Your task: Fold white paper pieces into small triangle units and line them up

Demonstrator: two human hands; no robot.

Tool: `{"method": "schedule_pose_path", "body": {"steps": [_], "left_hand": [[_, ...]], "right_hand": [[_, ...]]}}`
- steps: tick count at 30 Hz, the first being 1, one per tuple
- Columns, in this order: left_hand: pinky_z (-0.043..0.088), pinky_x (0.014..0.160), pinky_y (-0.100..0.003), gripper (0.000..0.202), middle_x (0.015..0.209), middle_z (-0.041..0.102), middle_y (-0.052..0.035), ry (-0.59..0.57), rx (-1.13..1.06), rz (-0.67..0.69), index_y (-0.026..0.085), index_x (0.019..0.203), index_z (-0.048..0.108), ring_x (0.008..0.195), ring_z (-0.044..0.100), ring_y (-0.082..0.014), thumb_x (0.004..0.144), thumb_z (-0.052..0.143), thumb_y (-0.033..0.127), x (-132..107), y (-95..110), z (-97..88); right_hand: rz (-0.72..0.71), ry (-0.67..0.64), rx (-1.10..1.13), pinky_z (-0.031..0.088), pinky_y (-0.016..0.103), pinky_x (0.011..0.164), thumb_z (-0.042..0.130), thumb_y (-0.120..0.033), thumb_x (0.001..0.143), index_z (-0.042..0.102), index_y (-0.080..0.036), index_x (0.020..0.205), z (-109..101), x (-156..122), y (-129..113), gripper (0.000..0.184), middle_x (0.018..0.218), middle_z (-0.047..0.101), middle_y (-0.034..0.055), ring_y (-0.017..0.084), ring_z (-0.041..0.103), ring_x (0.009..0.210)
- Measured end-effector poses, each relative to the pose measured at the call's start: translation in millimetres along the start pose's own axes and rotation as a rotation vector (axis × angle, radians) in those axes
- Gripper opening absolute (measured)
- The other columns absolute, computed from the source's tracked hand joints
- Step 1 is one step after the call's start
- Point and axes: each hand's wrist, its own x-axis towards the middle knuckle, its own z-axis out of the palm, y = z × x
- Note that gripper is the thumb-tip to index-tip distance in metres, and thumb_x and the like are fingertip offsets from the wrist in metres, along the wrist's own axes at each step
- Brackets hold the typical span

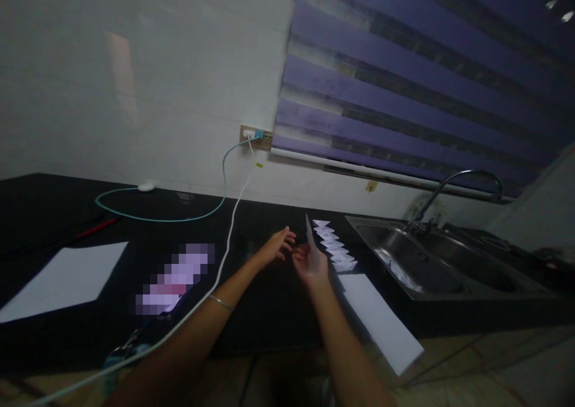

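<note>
My right hand [314,266] holds a thin piece of paper [309,230] upright, nearly edge-on to me. My left hand [277,245] is just left of it, fingers apart and holding nothing, its fingertips close to those of my right hand. Right of the held paper, several folded white paper shapes [333,246] with pointed ends lie in an overlapping row on the black counter [265,311]. Nearer to me, by my right forearm, lies a long white paper [381,323], its near corner at the counter's front edge.
A white sheet [67,278] and a phone with a blurred-out screen [173,281] lie at left. A white cable [231,227] crosses my left forearm. A teal cable [179,220] runs to the wall socket [256,136]. The steel sink [408,257] with a tap [449,182] is at right.
</note>
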Motion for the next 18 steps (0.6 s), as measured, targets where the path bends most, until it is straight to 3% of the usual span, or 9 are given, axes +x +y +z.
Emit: {"method": "schedule_pose_path", "body": {"steps": [4, 7, 11, 14, 18], "left_hand": [[0.041, 0.045, -0.017, 0.057, 0.105, 0.064, -0.0113, 0.086, 0.015, 0.004, 0.015, 0.109, 0.063, 0.074, 0.062, -0.0144, 0.091, 0.047, 0.066, 0.8, 4.8, 1.0], [0.044, 0.049, -0.02, 0.063, 0.115, 0.065, -0.0139, 0.112, -0.016, -0.008, 0.016, 0.114, 0.064, 0.087, 0.064, -0.0198, 0.09, 0.042, 0.07, -3.7, 14.1, -1.6], [0.05, 0.064, -0.028, 0.074, 0.112, 0.07, -0.0131, 0.036, -0.098, -0.023, 0.017, 0.119, 0.065, 0.1, 0.065, -0.026, 0.086, 0.041, 0.078, -16.0, 25.9, -9.5], [0.048, 0.066, -0.027, 0.067, 0.103, 0.072, -0.0099, 0.065, -0.033, 0.037, 0.018, 0.116, 0.068, 0.094, 0.066, -0.0242, 0.078, 0.06, 0.073, -21.4, 29.9, -18.2], [0.044, 0.06, -0.025, 0.061, 0.086, 0.07, -0.0064, 0.1, 0.054, 0.066, 0.015, 0.106, 0.07, 0.074, 0.064, -0.0183, 0.071, 0.072, 0.066, -17.9, 27.4, -30.4]], "right_hand": [[-0.004, 0.05, 0.086, 0.034, 0.024, 0.045, 0.058, -0.028, 0.081, 0.041, -0.023, 0.064, -3.7, 9.2, 6.8, 0.024, 0.055, 0.036, -0.0045, 0.012, 0.035, 0.048], [0.052, 0.125, -0.044, 0.036, 0.027, 0.046, 0.066, -0.037, 0.076, 0.053, -0.023, 0.069, 1.8, 20.3, 6.8, 0.021, 0.057, 0.05, -0.0017, 0.014, 0.044, 0.05], [-0.202, 0.274, -0.416, 0.041, 0.026, 0.053, 0.079, -0.046, 0.06, 0.059, -0.021, 0.069, 13.9, 34.5, 8.6, 0.034, 0.061, 0.059, -0.0028, 0.015, 0.052, 0.058], [-0.223, 0.214, -0.597, 0.037, 0.025, 0.051, 0.08, -0.054, 0.058, 0.059, -0.02, 0.069, 16.7, 36.6, 12.1, 0.041, 0.057, 0.056, -0.0048, 0.012, 0.049, 0.054], [-0.119, 0.058, -0.544, 0.042, 0.026, 0.054, 0.085, -0.046, 0.056, 0.06, -0.02, 0.08, 13.5, 30.8, 10.8, 0.043, 0.065, 0.064, -0.003, 0.014, 0.057, 0.057]]}}
